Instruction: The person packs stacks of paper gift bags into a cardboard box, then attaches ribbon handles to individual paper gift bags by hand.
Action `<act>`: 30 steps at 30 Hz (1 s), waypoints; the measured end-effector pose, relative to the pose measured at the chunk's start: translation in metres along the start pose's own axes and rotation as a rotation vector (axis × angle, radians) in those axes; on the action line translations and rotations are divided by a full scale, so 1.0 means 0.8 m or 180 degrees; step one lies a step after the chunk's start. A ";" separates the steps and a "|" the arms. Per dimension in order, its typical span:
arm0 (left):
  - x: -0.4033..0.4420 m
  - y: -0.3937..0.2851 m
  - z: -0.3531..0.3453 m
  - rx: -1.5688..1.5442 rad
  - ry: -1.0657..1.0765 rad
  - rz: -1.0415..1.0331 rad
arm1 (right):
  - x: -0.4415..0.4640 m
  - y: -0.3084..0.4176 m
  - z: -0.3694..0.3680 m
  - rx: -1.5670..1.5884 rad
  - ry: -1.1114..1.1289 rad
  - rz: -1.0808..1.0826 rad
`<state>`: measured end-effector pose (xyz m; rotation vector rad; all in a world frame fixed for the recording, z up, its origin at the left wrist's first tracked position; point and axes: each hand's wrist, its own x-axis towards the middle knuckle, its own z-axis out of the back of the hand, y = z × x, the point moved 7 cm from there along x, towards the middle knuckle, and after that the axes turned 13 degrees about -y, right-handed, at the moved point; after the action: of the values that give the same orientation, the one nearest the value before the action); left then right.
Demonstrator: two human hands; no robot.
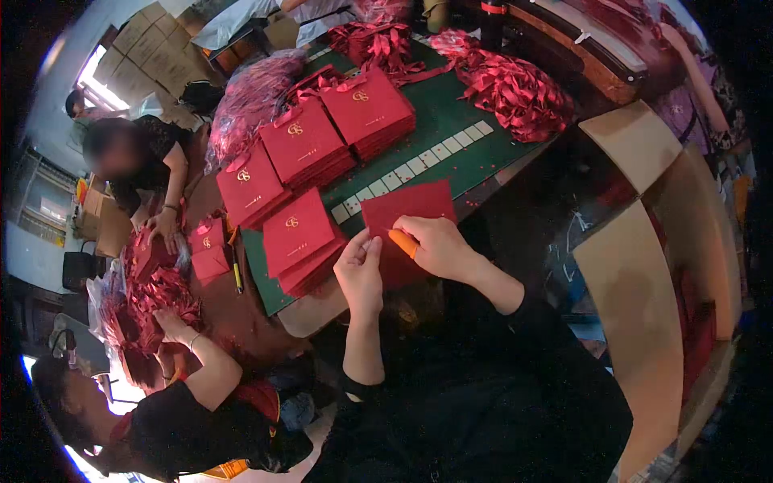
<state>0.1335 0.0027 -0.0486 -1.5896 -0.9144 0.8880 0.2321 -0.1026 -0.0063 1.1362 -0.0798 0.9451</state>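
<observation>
A flat red paper bag (412, 203) is at the table's front edge, before my body. My right hand (443, 248) is closed at its near part, with an orange finger cover on one digit. Beside its left edge, my left hand (360, 270) is closed in a pinch; whatever is between the fingertips is too small to make out. Just left of that hand lies a stack of red bags (302, 233) with gold lettering. Taller stacks of similar bags (366, 113) stand behind it.
A row of white cards (411, 171) runs across the green table mat (451, 105). Red ribbon bundles (523, 92) lie at the back right. Two people work among red ribbons (165, 294) on the left, near a yellow pen (237, 274). An open cardboard box (628, 290) stands at the right.
</observation>
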 end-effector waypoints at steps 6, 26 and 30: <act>-0.001 -0.014 -0.003 0.0280 0.0037 -0.0603 | 0.007 0.004 -0.007 -0.0132 0.0157 0.0069; -0.011 -0.021 -0.012 0.0973 0.0476 -0.0990 | 0.019 -0.010 -0.007 0.0424 0.0772 -0.0231; -0.001 0.018 -0.010 0.0499 0.0896 0.0511 | 0.014 0.014 0.010 -0.0136 0.0857 0.0314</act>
<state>0.1419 -0.0039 -0.0611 -1.6171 -0.5131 0.7996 0.2346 -0.1010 0.0108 0.9638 0.0626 1.1714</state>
